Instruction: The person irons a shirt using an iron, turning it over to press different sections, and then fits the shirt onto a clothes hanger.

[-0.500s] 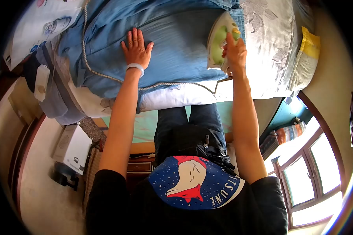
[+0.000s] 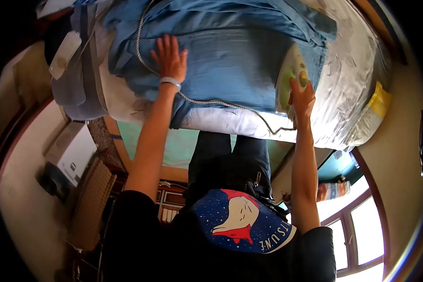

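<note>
A blue garment (image 2: pixel 230 61) lies spread on the bed, creased in places and bunched along its far side. My left hand (image 2: pixel 170 58) rests flat on it with fingers spread, left of the middle. In my right hand (image 2: pixel 303 97) is the handle of a green and white clothes iron (image 2: pixel 285 82), whose soleplate is down on the right part of the cloth, tip pointing away from me. The iron's braided cord (image 2: pixel 211 101) runs from its heel along the near edge of the garment, passes by my left wrist, and climbs toward the far left.
The bed (image 2: pixel 348 84) has a pale sheet with a leaf pattern. A white power strip or similar block (image 2: pixel 65 55) lies at the left on grey cloth. A yellow and white bag (image 2: pixel 373 115) sits at the right edge. A white box (image 2: pixel 73 152) stands lower left.
The view has shifted with my head. The iron sits further right and nearer to me relative to the garment. My left hand stays flat on the cloth.
</note>
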### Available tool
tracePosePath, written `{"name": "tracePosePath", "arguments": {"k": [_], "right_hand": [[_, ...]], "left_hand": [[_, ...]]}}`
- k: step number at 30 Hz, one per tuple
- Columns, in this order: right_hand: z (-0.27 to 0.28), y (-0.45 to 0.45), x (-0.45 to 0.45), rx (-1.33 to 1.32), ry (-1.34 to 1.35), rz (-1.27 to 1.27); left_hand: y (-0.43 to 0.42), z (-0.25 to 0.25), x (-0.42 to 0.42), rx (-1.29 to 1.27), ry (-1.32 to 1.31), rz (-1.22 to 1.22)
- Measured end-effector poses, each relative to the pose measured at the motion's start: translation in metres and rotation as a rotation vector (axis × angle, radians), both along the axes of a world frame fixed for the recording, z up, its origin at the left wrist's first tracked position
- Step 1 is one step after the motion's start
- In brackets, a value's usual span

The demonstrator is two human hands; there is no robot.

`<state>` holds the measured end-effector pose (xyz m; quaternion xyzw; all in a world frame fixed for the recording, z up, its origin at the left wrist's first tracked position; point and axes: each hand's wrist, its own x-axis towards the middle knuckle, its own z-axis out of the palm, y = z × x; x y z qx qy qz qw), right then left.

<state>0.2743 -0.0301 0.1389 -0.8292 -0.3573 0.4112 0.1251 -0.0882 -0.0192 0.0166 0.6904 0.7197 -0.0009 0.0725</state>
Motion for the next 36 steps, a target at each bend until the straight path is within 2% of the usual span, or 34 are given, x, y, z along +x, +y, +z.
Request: {"name": "tracePosePath", "arguments": {"k": [1, 4, 5, 7, 9, 11, 14, 15, 17, 21, 26, 31, 36], "right_hand": [[0.000, -0.001, -0.005, -0.026, -0.026, 0.118], [-0.001, 0.003, -0.030, 0.096, 0.049, 0.479], [-0.003, 0.011, -0.039, 0.105, 0.067, 0.588], [-0.005, 0.034, -0.064, 0.103, 0.002, 0.829], [-0.016, 0.057, -0.086, 0.057, -0.074, 1.036], [-0.022, 0.083, -0.106, 0.044, -0.060, 1.128], [-0.024, 0.109, -0.145, 0.064, -0.020, 1.257], [-0.021, 0.112, -0.158, 0.047, -0.006, 1.283], [-0.027, 0.122, -0.178, 0.076, 0.028, 1.339], [-0.032, 0.133, -0.219, 0.078, -0.011, 1.411], [-0.027, 0.130, -0.201, -0.027, 0.037, 1.318], [-0.018, 0.114, -0.123, -0.112, -0.063, 1.212], [-0.016, 0.088, -0.012, -0.172, -0.071, 0.845]], "left_hand": [[0.000, 0.002, -0.019, 0.005, 0.102, 0.049], [0.006, 0.007, -0.074, 0.220, -0.065, -0.025], [0.011, 0.006, -0.082, 0.233, -0.039, 0.037], [0.022, 0.004, -0.104, 0.268, 0.017, 0.102], [0.033, -0.006, -0.122, 0.358, -0.091, 0.036], [0.048, -0.018, -0.134, 0.394, -0.193, -0.028], [0.055, -0.004, -0.146, 0.281, -0.146, -0.013], [0.052, 0.008, -0.136, 0.320, -0.184, 0.044], [0.055, 0.004, -0.135, 0.259, -0.184, 0.060], [0.053, 0.005, -0.136, 0.237, -0.166, 0.096], [0.053, 0.003, -0.131, 0.201, -0.113, 0.124], [0.053, -0.005, -0.137, 0.169, -0.143, 0.110], [0.055, -0.005, -0.134, 0.145, -0.072, 0.132]]}}
